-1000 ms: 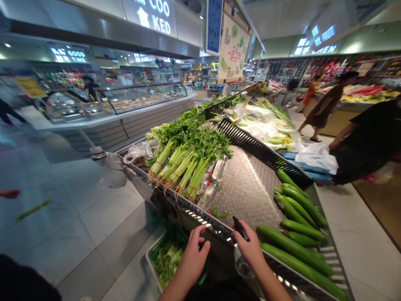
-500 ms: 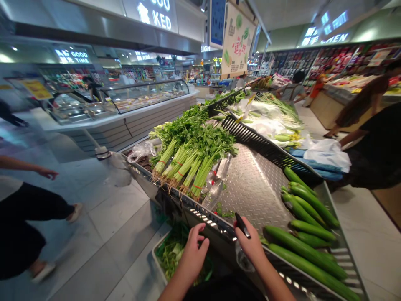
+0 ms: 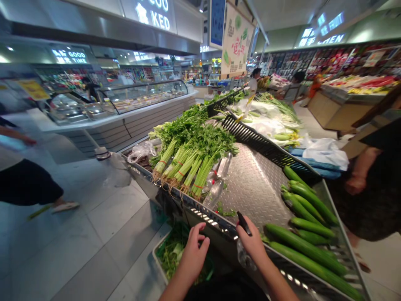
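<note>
My left hand [image 3: 193, 251] hovers just below the front rim of a metal produce stand [image 3: 253, 188], fingers curled and slightly apart, holding nothing I can see. My right hand [image 3: 252, 244] rests on that rim, closed around a small black object [image 3: 244, 223] that sticks up from its fingers. Bundles of green celery [image 3: 191, 154] lie on the stand ahead of my left hand. Several long green gourds [image 3: 300, 234] lie right of my right hand. Two clear plastic bottles [image 3: 217, 184] lie between them.
A crate of green trimmings [image 3: 172, 251] sits on the floor below my left hand. A person in black [image 3: 376, 184] stands at the stand's right side. Another person [image 3: 28, 184] walks at left. A glass deli counter [image 3: 125, 104] runs behind; black crates [image 3: 260, 144] hold wrapped vegetables.
My hands have barely shifted. The person at left has walked further left. The person in black at right has stepped closer to the stand.
</note>
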The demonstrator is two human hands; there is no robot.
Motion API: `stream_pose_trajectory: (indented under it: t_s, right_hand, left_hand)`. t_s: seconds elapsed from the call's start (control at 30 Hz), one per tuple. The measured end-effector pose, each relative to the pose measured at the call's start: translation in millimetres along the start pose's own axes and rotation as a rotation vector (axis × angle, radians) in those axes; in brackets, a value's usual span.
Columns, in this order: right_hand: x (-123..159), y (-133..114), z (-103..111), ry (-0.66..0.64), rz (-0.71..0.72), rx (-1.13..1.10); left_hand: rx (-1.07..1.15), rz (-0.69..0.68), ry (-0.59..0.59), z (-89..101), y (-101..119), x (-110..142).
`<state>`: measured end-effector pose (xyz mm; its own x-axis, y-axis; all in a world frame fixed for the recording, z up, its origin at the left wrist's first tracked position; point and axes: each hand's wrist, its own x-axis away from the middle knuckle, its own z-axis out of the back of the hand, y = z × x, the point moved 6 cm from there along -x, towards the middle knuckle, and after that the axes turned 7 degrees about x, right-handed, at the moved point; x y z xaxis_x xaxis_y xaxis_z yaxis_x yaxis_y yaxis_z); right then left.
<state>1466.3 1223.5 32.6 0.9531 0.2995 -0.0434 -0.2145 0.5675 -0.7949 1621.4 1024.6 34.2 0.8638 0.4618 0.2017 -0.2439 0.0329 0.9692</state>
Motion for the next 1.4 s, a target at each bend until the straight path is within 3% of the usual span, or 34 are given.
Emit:
stream_pose_trajectory:
  t_s: [0.43, 0.8, 0.97, 1.23, 1.4]
  right_hand:
    - [9, 11, -6, -0.018, -0.019, 0.014]
    - [21, -3, -2, -0.014, 0.054, 0.069]
    - [26, -11, 6, 0.045, 0.136, 0.088]
    - [30, -12, 10, 0.059, 0.124, 0.033]
    - [34, -27, 11, 0.049, 0.150, -0.020]
  left_hand:
    - [0.003, 0.016, -0.020, 2.8, -5, 5]
    - [0.007, 0.014, -0.010, 1.6, -9, 9]
    - [0.002, 0.014, -0.032, -1.9, -9, 10]
    - [-0.011, 0.010, -0.046, -4.0, -12, 12]
    - [-0.023, 0.021, -0.039, -2.2, -15, 14]
